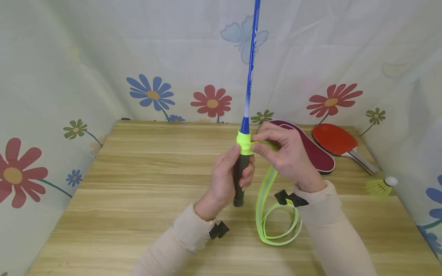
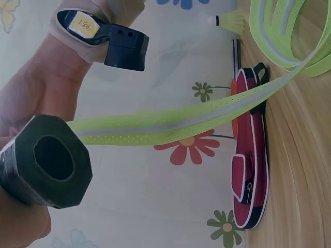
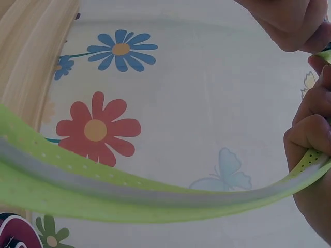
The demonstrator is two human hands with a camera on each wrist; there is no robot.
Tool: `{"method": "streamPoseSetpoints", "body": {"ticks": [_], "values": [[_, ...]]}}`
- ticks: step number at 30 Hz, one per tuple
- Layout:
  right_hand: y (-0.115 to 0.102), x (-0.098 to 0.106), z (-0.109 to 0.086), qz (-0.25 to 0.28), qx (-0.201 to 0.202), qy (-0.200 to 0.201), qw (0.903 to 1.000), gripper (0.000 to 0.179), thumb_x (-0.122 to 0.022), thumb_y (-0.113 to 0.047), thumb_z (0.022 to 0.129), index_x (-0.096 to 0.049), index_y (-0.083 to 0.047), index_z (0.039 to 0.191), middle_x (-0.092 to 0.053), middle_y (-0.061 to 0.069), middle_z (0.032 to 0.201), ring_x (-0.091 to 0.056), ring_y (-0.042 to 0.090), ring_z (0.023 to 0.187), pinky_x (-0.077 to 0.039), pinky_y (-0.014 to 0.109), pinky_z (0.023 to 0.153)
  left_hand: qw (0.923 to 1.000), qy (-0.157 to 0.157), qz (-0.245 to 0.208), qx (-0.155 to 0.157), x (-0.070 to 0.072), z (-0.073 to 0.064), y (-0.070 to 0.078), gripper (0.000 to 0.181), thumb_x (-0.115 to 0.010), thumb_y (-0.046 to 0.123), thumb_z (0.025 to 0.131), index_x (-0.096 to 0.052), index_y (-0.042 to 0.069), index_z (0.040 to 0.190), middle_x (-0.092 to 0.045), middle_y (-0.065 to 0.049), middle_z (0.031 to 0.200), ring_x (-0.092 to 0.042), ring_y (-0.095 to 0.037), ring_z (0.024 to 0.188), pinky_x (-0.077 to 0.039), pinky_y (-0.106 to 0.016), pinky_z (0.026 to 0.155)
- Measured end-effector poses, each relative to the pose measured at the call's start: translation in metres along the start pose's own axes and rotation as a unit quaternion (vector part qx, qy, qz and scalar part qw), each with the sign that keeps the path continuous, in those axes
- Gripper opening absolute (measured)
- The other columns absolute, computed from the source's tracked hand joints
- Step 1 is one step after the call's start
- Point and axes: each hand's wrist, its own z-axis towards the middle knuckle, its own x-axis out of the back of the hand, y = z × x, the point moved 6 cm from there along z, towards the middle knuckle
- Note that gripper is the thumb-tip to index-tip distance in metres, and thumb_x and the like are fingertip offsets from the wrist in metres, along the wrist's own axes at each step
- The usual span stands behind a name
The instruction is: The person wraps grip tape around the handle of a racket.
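Observation:
A badminton racket (image 1: 251,69) stands nearly upright, its blue shaft running out of the top of the head view. My left hand (image 1: 222,178) grips its dark handle (image 1: 238,180) just under a band of neon-yellow grip tape wrapped around the upper handle. With thumb and fingers my right hand (image 1: 286,151) pinches the tape beside that band. The loose grip tape (image 1: 262,195), perforated and with a grey centre stripe, hangs from there into a coil on the table. In the left wrist view the handle's butt end (image 2: 77,170) faces the camera, and the tape (image 2: 155,126) stretches away from it.
At the back right of the wooden table (image 1: 148,165) lies a dark red paddle case (image 1: 315,149). Right of it are a red table tennis paddle (image 1: 333,140) and a yellow shuttlecock (image 1: 379,187). A flower-print curtain (image 1: 186,50) encloses the back and sides.

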Motion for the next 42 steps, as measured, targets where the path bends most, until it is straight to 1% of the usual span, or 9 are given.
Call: {"method": "streamPoseSetpoints", "body": {"ticks": [5,10,16,23,29,32,36,39,42], "values": [[0.004,0.001,0.003,0.046,0.005,-0.006,0.9989,0.012,-0.075,0.003,0.081,-0.073,0.005,0.093,-0.055,0.006,0.072,-0.047,0.019,0.067,-0.037,0.026,0.052,0.9994,-0.030,-0.014,0.011,-0.004,0.001,-0.001,0.044,-0.032,0.043,0.103,-0.051,0.007,0.088,-0.041,0.003,0.055,-0.035,-0.011,0.041,-0.028,-0.025,0.037],[0.007,-0.001,0.007,0.091,0.018,-0.016,0.9956,0.017,-0.078,-0.011,0.083,-0.073,0.004,0.088,-0.053,0.006,0.069,-0.045,0.020,0.065,-0.035,0.027,0.052,0.9982,-0.053,-0.029,0.008,-0.006,0.002,-0.001,0.045,-0.031,0.045,0.102,-0.050,0.008,0.085,-0.039,0.004,0.054,-0.034,-0.010,0.040,-0.027,-0.025,0.035],[0.010,-0.001,0.009,0.113,0.009,-0.017,0.9934,0.017,-0.079,-0.010,0.081,-0.071,0.004,0.085,-0.053,0.006,0.068,-0.045,0.020,0.064,-0.035,0.026,0.050,0.9958,-0.084,-0.036,0.005,-0.009,0.003,-0.001,0.047,-0.027,0.045,0.103,-0.047,0.009,0.082,-0.038,0.005,0.053,-0.033,-0.009,0.039,-0.026,-0.025,0.034],[0.015,-0.001,0.009,0.098,-0.015,-0.010,0.9950,0.019,-0.079,-0.012,0.081,-0.070,0.004,0.084,-0.058,0.008,0.072,-0.049,0.022,0.068,-0.043,0.027,0.055,0.9927,-0.114,-0.040,0.003,-0.011,0.007,0.001,0.048,-0.022,0.045,0.103,-0.045,0.011,0.078,-0.035,0.005,0.053,-0.031,-0.009,0.037,-0.024,-0.026,0.033],[0.020,-0.005,0.006,0.069,-0.033,-0.025,0.9968,0.044,-0.077,-0.030,0.081,-0.069,0.008,0.101,-0.070,0.005,0.092,-0.062,0.024,0.088,-0.054,0.031,0.081,0.9893,-0.133,-0.055,0.024,-0.012,0.008,-0.001,0.048,-0.021,0.046,0.102,-0.043,0.013,0.075,-0.033,0.005,0.051,-0.029,-0.010,0.036,-0.023,-0.026,0.032],[0.018,-0.006,0.004,0.033,-0.031,-0.032,0.9984,0.045,-0.074,-0.032,0.082,-0.070,0.007,0.104,-0.069,0.006,0.097,-0.060,0.024,0.094,-0.052,0.029,0.081,0.9884,-0.140,-0.050,0.029,-0.012,0.008,-0.001,0.048,-0.018,0.043,0.103,-0.043,0.012,0.076,-0.033,0.005,0.051,-0.030,-0.011,0.036,-0.024,-0.027,0.031],[0.010,-0.003,0.000,-0.012,-0.018,-0.009,0.9997,0.027,-0.076,-0.017,0.083,-0.073,0.006,0.097,-0.066,0.007,0.092,-0.057,0.022,0.088,-0.049,0.026,0.073,0.9905,-0.128,-0.026,0.042,-0.010,0.009,-0.001,0.049,-0.016,0.040,0.102,-0.045,0.009,0.078,-0.037,0.003,0.052,-0.034,-0.012,0.038,-0.029,-0.028,0.035],[0.003,-0.002,-0.002,-0.035,-0.013,0.017,0.9992,0.015,-0.077,-0.001,0.079,-0.073,0.004,0.092,-0.064,0.006,0.085,-0.056,0.019,0.082,-0.047,0.024,0.068,0.9947,-0.096,0.012,0.036,-0.007,0.009,-0.003,0.041,-0.030,0.039,0.098,-0.049,0.006,0.082,-0.044,0.002,0.056,-0.042,-0.012,0.042,-0.038,-0.027,0.041],[-0.003,0.000,-0.001,-0.061,-0.014,0.040,0.9972,0.015,-0.078,0.007,0.075,-0.074,0.002,0.088,-0.062,0.004,0.081,-0.054,0.017,0.076,-0.044,0.024,0.062,0.9972,-0.046,0.057,0.017,0.000,0.009,-0.004,0.034,-0.049,0.039,0.094,-0.051,0.005,0.095,-0.052,0.000,0.066,-0.052,-0.013,0.051,-0.047,-0.028,0.050]]}}
